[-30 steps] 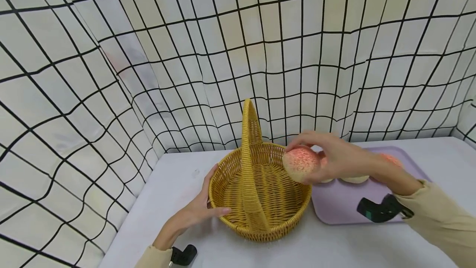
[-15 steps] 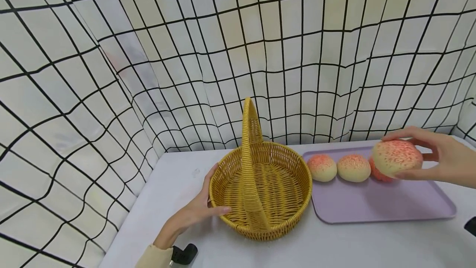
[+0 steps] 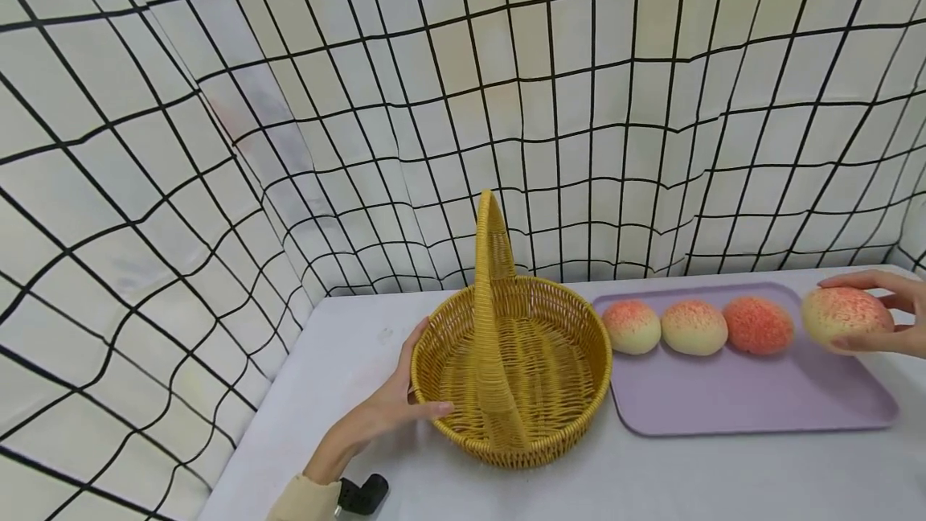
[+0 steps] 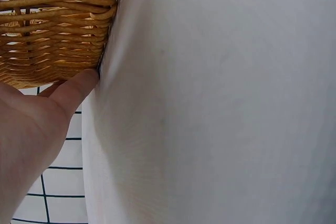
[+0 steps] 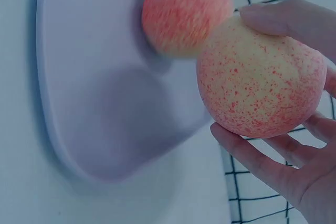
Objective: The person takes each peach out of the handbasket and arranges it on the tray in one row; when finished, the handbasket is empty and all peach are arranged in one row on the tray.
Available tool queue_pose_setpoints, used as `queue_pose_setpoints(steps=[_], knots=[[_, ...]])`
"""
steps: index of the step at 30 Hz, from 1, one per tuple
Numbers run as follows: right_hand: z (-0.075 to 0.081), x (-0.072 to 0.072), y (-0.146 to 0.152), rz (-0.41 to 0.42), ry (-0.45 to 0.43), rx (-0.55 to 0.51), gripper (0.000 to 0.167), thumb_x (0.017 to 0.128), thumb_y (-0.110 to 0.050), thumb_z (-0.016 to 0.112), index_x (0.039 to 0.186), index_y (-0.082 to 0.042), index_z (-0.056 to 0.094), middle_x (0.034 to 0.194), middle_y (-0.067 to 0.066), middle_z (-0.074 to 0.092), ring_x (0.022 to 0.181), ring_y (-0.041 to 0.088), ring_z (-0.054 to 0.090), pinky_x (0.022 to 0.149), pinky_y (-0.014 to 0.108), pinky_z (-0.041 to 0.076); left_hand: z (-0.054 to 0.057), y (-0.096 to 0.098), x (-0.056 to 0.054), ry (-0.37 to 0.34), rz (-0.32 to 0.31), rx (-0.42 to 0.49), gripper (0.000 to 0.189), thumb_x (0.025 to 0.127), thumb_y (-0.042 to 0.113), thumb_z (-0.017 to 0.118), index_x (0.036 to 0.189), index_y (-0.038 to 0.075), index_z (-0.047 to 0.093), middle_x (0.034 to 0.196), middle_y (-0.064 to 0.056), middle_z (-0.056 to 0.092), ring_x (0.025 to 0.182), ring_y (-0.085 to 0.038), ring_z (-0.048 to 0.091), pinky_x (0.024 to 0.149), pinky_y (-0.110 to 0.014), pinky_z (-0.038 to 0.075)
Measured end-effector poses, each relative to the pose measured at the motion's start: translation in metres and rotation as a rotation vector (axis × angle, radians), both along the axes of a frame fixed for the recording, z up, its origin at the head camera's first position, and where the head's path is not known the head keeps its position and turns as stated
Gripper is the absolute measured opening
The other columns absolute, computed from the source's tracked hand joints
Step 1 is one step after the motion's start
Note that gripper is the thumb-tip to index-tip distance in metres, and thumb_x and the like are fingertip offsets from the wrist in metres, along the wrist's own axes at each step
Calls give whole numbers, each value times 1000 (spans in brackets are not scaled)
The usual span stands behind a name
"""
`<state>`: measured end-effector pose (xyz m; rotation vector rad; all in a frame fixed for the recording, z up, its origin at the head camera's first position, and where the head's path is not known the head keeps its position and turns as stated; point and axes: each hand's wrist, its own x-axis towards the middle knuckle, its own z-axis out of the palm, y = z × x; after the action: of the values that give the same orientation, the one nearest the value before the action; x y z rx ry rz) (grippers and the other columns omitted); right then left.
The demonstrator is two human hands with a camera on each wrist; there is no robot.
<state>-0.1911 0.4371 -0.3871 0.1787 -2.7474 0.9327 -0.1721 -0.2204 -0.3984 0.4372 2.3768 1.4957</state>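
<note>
A pale peach with red speckles (image 3: 846,318) is gripped between the thumb and fingers of my right hand (image 3: 897,312), over the right end of the lilac tray (image 3: 731,400). In the right wrist view, the thumb lies across this peach (image 5: 260,77) and the fingers support its other side. Three more peaches line the tray's back: a pink-topped one (image 3: 632,326), a paler one (image 3: 694,327) and a redder one (image 3: 758,326). My left hand (image 3: 383,408) holds the left side of the yellow wicker basket (image 3: 600,392), its thumb at the front rim and fingers along the outer wall.
The basket's tall arched handle (image 3: 488,304) rises over its middle. White cloth walls with a black grid (image 3: 564,143) stand behind and left of the white table (image 3: 347,328). The tray's left edge lies close beside the basket.
My right hand has swung right with its peach, from beside the basket's rim across to the tray's right end, uncovering the three other peaches. My left hand has stayed on the basket.
</note>
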Motion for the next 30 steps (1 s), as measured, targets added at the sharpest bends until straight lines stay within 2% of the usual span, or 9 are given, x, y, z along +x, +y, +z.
queue_pose_setpoints(steps=[6, 14, 18, 20, 21, 23, 26, 28, 30], knots=[[-15, -6, 8, 47, -10, 97, 70, 70, -25, 100, 126, -8, 62, 104, -49, 38, 92, -23, 36, 67, 14, 40, -2, 1, 3, -5, 0, -1, 127, 86, 34, 85, 168, 27, -12, 174, -15, -12, 157, -49, 5, 121, -70, 10], [-20, -10, 6, 109, 10, 75, 62, 68, -16, 99, 119, -24, 65, 107, -47, 43, 94, -22, 39, 70, 13, 38, -3, 3, 0, -21, -3, 6, 125, 87, 32, 84, 167, 33, -11, 174, -14, -11, 157, -47, 9, 123, -66, 14], [-14, -13, 4, 87, -104, 107, 69, 73, -21, 97, 129, -5, 59, 123, -2, 63, 105, 17, 58, 66, 18, 46, -2, 2, -1, -10, -4, -3, 125, 87, 32, 84, 167, 31, -12, 174, -14, -11, 157, -47, 7, 122, -68, 11], [-11, -13, 3, 73, -163, 128, 77, 76, -24, 96, 134, 4, 53, 129, 24, 56, 104, 39, 57, 63, 23, 50, -1, 2, -1, -8, -8, -6, 125, 87, 32, 84, 167, 30, -12, 174, -15, -12, 157, -48, 7, 122, -69, 11], [-10, -13, 2, 72, -160, 135, 80, 76, -25, 96, 134, 7, 52, 130, 33, 52, 103, 38, 57, 63, 23, 51, -1, 2, -1, -9, -10, -5, 125, 87, 31, 84, 167, 30, -12, 174, -15, -12, 157, -47, 7, 122, -68, 11], [-11, -14, 3, 69, -114, 131, 78, 72, -24, 98, 132, 4, 56, 124, 14, 62, 100, 19, 60, 62, 23, 51, -1, 2, -1, -14, -9, -1, 125, 88, 30, 84, 167, 30, -12, 174, -14, -12, 157, -47, 8, 123, -65, 13], [-12, -16, 3, 64, -24, 127, 66, 65, -22, 101, 121, -16, 67, 109, -25, 59, 88, -12, 48, 62, 22, 49, -1, 2, -1, -12, -3, 1, 124, 88, 29, 84, 167, 30, -12, 174, -13, -12, 157, -46, 9, 123, -63, 16], [-11, -17, 3, 69, -8, 149, 61, 63, -23, 102, 115, -24, 68, 107, -26, 60, 87, -13, 48, 62, 23, 49, -1, 2, -2, -10, -1, -1, 124, 88, 29, 83, 167, 30, -12, 174, -13, -12, 157, -46, 10, 123, -63, 16], [-7, -18, 1, 80, -46, 178, 59, 66, -25, 101, 114, -25, 68, 112, -2, 71, 90, 4, 61, 65, 28, 50, -1, 1, -2, -4, -1, -7, 124, 88, 29, 83, 167, 30, -12, 174, -14, -11, 157, -47, 9, 123, -65, 15]])
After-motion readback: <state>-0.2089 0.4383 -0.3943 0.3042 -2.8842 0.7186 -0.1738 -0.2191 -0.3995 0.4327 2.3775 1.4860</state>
